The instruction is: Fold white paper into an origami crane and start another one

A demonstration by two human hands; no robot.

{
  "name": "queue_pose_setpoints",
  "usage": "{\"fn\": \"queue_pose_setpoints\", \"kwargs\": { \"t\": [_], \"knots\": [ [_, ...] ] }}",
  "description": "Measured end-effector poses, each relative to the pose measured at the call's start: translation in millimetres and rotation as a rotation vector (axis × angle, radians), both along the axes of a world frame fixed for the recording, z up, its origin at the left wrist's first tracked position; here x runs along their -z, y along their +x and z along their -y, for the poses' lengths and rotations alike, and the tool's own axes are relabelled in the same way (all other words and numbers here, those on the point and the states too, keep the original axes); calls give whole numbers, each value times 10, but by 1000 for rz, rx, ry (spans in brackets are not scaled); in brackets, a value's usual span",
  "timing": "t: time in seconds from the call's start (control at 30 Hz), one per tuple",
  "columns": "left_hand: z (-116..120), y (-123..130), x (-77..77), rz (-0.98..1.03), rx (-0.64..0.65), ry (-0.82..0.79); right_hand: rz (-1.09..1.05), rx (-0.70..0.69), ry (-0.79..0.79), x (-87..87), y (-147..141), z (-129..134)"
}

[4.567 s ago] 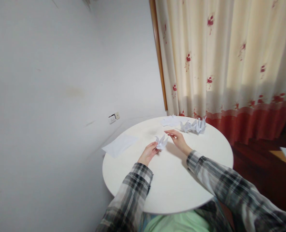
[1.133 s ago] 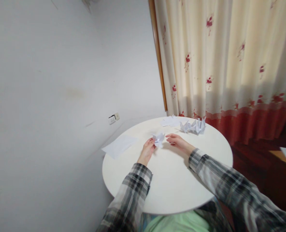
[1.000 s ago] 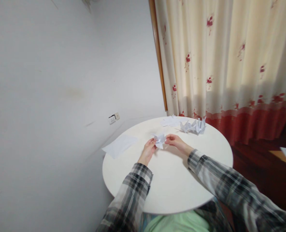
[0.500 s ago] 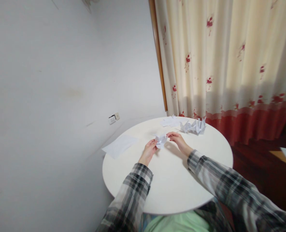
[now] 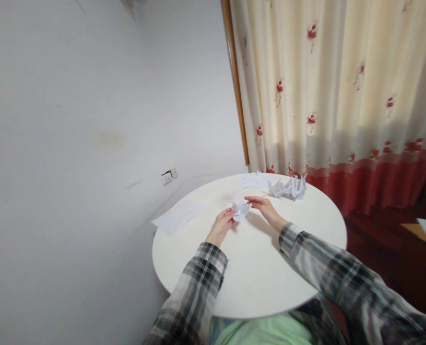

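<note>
A small white folded paper crane [image 5: 240,211] is held just above the table, its wings spread. My left hand [image 5: 223,223] pinches its left side between thumb and fingers. At the crane's upper right edge, my right hand [image 5: 265,208] has its fingertips closed on the paper, though the exact contact is too small to make out. Beyond my right hand stand several white folded paper cranes [image 5: 292,188], grouped close together.
All of this is on a round white table [image 5: 256,278]. Flat white paper sheets [image 5: 179,216] lie at its left edge, near the wall. More paper pieces [image 5: 254,180] lie at the back. A wall socket [image 5: 167,178] and a floral curtain [image 5: 328,96] are behind.
The fingers of my right hand have shifted slightly left over the crane's upper edge. My left hand keeps its hold in nearly the same place.
</note>
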State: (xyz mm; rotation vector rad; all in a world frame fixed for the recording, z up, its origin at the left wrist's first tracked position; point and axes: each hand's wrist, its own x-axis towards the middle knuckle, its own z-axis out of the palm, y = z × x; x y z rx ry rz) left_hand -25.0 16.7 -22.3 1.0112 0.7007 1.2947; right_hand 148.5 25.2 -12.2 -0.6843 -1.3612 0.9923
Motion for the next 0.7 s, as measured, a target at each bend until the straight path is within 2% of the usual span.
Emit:
{"fn": "queue_pose_setpoints", "kwargs": {
  "t": [0.1,0.2,0.47,0.7],
  "knots": [
    [1,8,-2,-8,48,-2,68,132,46,13,12,-28],
    [4,15,-9,-20,86,-2,164,207,134,28,45,-35],
    [31,27,-36,-39,119,4,551,293,348,73,80,21],
    [11,23,-27,-19,87,11,818,401,434,111,38,-20]
  ]
}}
